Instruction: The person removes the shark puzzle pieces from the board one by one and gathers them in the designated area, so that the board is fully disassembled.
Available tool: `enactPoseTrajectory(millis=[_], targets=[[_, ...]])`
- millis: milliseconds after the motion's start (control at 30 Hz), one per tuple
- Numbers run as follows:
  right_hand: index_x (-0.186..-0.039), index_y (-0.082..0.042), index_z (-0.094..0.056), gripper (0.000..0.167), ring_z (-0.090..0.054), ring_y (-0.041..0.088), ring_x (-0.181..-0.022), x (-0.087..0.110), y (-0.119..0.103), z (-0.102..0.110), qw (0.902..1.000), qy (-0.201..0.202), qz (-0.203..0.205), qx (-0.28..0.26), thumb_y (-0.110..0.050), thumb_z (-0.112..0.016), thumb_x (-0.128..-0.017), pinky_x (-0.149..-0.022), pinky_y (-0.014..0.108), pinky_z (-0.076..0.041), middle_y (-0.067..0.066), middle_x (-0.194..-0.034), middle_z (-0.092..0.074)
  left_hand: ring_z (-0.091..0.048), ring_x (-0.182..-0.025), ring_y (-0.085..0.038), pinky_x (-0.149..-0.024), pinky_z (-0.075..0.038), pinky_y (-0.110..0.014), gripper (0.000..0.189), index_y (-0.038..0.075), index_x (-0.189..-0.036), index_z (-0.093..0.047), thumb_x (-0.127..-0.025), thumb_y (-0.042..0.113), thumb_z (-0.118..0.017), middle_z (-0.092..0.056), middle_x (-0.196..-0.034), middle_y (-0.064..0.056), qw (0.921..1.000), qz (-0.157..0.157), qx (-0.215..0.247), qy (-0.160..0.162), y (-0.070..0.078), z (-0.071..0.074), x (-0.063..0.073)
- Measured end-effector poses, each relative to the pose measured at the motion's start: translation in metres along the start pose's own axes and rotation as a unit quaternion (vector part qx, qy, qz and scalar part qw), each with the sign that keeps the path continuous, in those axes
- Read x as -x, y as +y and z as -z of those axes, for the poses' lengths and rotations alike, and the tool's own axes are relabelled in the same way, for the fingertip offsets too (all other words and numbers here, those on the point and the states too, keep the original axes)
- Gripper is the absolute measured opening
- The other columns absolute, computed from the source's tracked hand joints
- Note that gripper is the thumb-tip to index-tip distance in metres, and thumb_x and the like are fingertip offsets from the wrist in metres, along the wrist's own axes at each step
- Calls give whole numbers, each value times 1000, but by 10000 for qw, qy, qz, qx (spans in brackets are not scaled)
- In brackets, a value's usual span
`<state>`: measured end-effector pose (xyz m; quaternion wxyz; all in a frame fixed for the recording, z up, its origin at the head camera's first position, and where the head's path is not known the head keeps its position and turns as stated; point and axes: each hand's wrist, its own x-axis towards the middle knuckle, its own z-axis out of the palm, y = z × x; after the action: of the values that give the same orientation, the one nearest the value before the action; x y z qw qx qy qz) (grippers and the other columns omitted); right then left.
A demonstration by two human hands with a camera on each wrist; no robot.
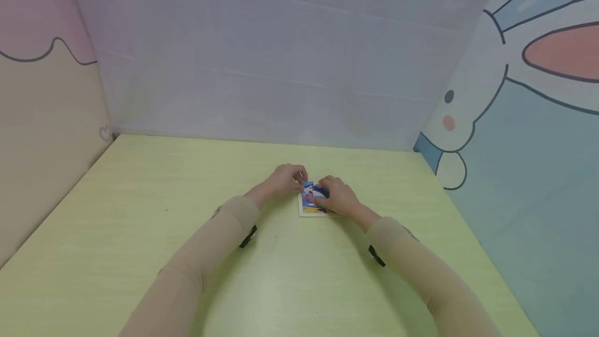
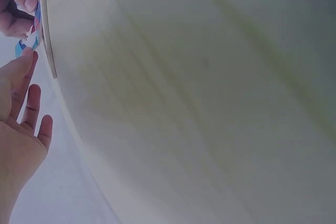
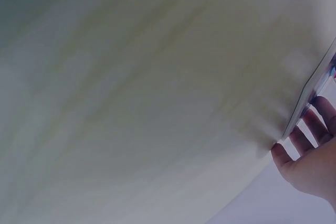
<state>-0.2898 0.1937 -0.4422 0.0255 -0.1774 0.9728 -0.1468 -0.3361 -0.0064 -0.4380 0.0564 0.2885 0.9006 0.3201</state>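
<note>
A small picture puzzle (image 1: 314,209) in a white frame lies on the table, its picture blue with yellow along the near side. At its far left corner my left hand (image 1: 284,178) pinches a blue puzzle piece (image 1: 307,184) between thumb and index finger. The left wrist view shows this blue and white piece (image 2: 27,44) tilted up at the fingertips, the other fingers loosely spread. My right hand (image 1: 340,196) rests over the puzzle's right part and hides it, thumb and fingers apart. In the right wrist view, its fingertips (image 3: 281,153) touch the frame's edge.
The pale yellow table (image 1: 140,254) stretches around the puzzle. A white cloth wall (image 1: 281,66) stands behind it, with a cartoon rabbit panel (image 1: 524,170) at the right and a pink and beige panel (image 1: 47,118) at the left.
</note>
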Motion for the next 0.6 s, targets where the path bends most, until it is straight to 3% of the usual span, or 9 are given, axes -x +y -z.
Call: enactPoseTrajectory(millis=[200, 333, 433, 600], targets=[[-122, -7, -59, 52, -50, 28, -114, 0, -1, 0, 10000, 0, -39, 1, -43, -67, -85, -92, 49, -42, 10, -129, -54, -64, -92, -19, -90, -45, -39, 18, 14, -96, -63, -81, 10, -73, -71, -91, -1, 9998, -96, 141, 102, -3, -2, 1], [-125, -9, -58, 53, -49, 28, -115, 0, -3, 3, 9998, -114, -142, -26, -44, -66, -85, -93, 49, -42, 10, -131, -52, -64, -90, -18, -88, -47, -38, 17, 14, -96, -66, -81, 10, -74, -70, -87, 0, 9997, 8, 186, 142, -2, -1, 0], [-125, -9, -57, 54, -49, 27, -114, -1, -3, 3, 9998, -137, -143, -17, -44, -66, -85, -92, 48, -43, 9, -131, -52, -63, -88, -17, -86, -47, -35, 14, 13, -92, -67, -80, 9, -74, -70, -87, 1, 9995, 159, 243, 90, 0, 0, 1], [-125, -8, -57, 55, -50, 28, -114, 0, -4, 3, 9999, -110, -116, -23, -45, -66, -85, -92, 48, -43, 10, -131, -52, -62, -87, -15, -81, -48, -31, 11, 12, -86, -65, -80, 6, -72, -70, -91, -1, 9993, 119, 363, -24, 0, 0, 1]])
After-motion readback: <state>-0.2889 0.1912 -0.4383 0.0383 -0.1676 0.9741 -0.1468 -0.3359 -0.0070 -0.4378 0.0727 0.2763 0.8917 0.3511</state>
